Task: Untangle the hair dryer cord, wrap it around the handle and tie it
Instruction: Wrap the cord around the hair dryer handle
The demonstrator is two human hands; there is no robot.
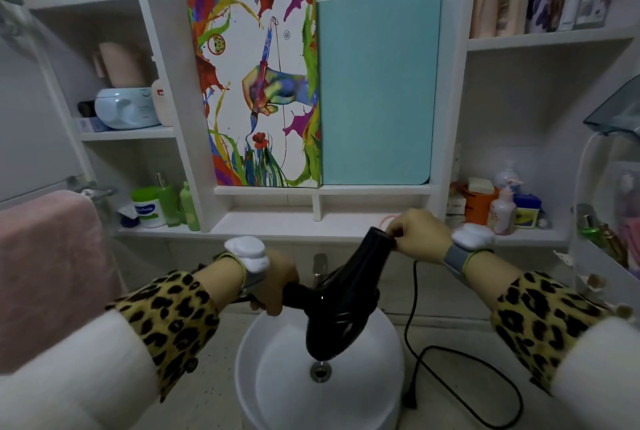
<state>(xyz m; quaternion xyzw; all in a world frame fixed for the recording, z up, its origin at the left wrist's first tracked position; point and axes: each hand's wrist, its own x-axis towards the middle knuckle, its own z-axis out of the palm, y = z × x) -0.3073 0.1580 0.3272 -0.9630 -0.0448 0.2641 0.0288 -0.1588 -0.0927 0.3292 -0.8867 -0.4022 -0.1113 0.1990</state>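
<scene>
Head view, only one available.

Hair dryer [339,308]: black, held in the air over the white round sink [384,343], lowest part above the drain [320,371]. One arm of it points left, the other rises up and to the right.

L hand [273,287]: fingers curled round the left arm of the dryer, firm grip. White device strapped at the wrist; leopard-print cuff [173,318] behind it.

R hand [419,235]: fingers curled, pinching the top end of the rising arm. Cannot tell if the cord root is also in the pinch. Same white wrist device.

Cord [412,308]: black, drops from just below the R hand, hangs free beside the dryer, then lies in a wide loop on the speckled counter [214,377] right of the sink. Plug [411,399] rests near the sink's right rim. Not wrapped on the handle as far as can be seen.

Surroundings: faucet [320,267] behind the dryer; pink towel [52,256] at left; paint-splash board [263,90] and teal board [377,90] upright side by side on the white shelf unit; bottles and jars on side shelves.
</scene>
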